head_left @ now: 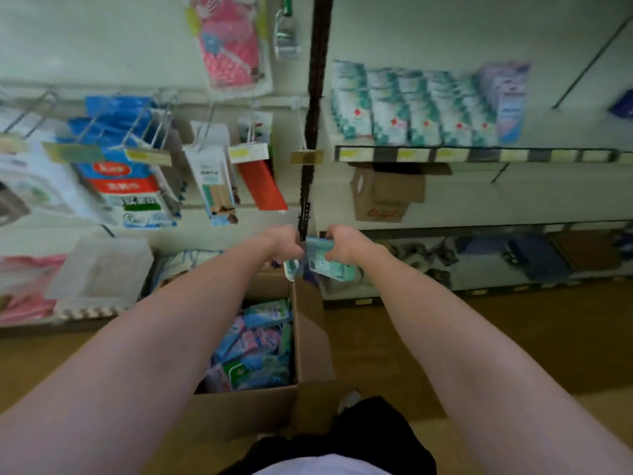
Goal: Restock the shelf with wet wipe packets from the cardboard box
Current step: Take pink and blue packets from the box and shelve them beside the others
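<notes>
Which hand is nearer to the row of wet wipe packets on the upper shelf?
Right. The right hand, holding a green packet, is below the row of wet wipe packets, slightly to its left. The left hand is further left, above the cardboard box.

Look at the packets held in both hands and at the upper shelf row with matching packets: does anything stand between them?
Nothing visible does. The right hand and left hand hold wet wipe packets over the cardboard box; open air lies up to the shelf, right of the dark upright post.
</notes>
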The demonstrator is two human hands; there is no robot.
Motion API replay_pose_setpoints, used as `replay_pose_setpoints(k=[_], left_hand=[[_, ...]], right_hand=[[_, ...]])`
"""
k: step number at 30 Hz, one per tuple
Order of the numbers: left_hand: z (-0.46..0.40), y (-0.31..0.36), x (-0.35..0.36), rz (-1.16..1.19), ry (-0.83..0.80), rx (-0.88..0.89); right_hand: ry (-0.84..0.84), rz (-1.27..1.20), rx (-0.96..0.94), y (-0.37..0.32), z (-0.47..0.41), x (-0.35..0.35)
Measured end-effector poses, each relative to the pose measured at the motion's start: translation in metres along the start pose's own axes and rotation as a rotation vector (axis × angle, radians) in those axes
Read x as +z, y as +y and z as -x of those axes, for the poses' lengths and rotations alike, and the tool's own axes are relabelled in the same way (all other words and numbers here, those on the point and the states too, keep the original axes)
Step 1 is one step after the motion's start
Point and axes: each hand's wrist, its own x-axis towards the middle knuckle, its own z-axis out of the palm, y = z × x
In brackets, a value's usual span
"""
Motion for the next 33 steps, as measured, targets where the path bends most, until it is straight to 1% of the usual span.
replay_pose_setpoints(k=[3, 5, 7, 11, 15, 18, 21, 25, 29, 33], left_hand=[[0.005, 0.029, -0.011, -0.084, -0.094, 0.061], [0.004, 0.049, -0.018, -0.168, -0.102, 0.070], [-0.003, 0.071, -0.026, -0.219, -0.041, 0.094], [-0.022, 0.121, -0.041, -0.192, 0.086, 0.116], [-0.038, 0.171, -0.052, -0.291, 0.315, 0.083], [-0.053, 0.203, -0.058, -0.338, 0.443, 0.045], [-0.067, 0.229, -0.068, -0.269, 0.507, 0.027], [-0.082, 0.247, -0.085, -0.067, 0.491, -0.018], [-0.084, 0.251, -0.100, 0.029, 0.553, -0.041], [-0.092, 0.239, -0.121, 0.076, 0.581, -0.057]], right_hand=[[0.010, -0.004, 0.012, 0.019, 0.013, -0.025], [0.024, 0.000, 0.026, 0.034, 0.018, -0.042], [0.038, 0.001, 0.030, 0.052, 0.021, -0.058], [0.056, 0.001, 0.017, 0.091, 0.021, -0.092], [0.076, 0.006, -0.001, 0.135, 0.012, -0.127], [0.081, 0.014, -0.038, 0.163, 0.001, -0.154], [0.082, 0.041, -0.103, 0.181, -0.012, -0.183], [0.103, 0.106, -0.190, 0.190, -0.033, -0.219], [0.161, 0.085, -0.223, 0.187, -0.052, -0.240], [0.162, 0.031, -0.265, 0.175, -0.077, -0.261]])
